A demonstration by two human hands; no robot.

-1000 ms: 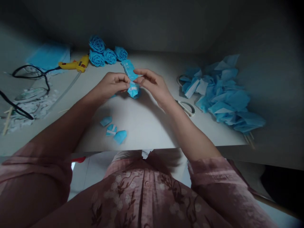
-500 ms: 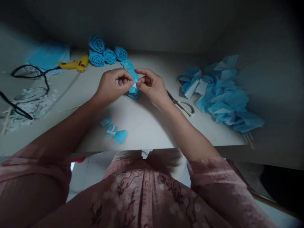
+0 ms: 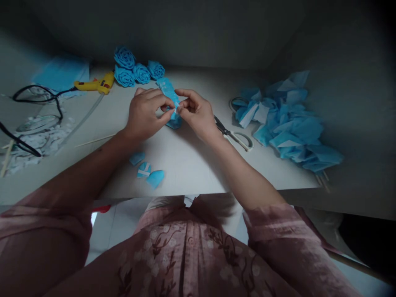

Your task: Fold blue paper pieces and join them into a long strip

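Observation:
A pleated blue strip (image 3: 167,88) lies on the table, its near part between my hands. My left hand (image 3: 148,110) pinches at the strip's left edge with thumb and forefinger. From the other side, my right hand (image 3: 196,111) pinches the same white-and-blue part, its thumb close to the left fingertips. Just beyond the strip sit several blue rosettes (image 3: 142,73). Small blue cut pieces (image 3: 155,178) lie nearer the table's front edge. The exact fold between the fingertips is partly hidden.
A yellow glue gun (image 3: 103,83) with a black cord lies at the left, by flat blue sheets (image 3: 62,74) and white scraps (image 3: 46,138). Scissors (image 3: 236,137) rest beside my right wrist. Crumpled blue pieces on sticks (image 3: 297,128) are piled at the right.
My left hand has turned slightly, its back now facing up more, with its fingers closer together. My right hand has barely moved and still pinches the strip.

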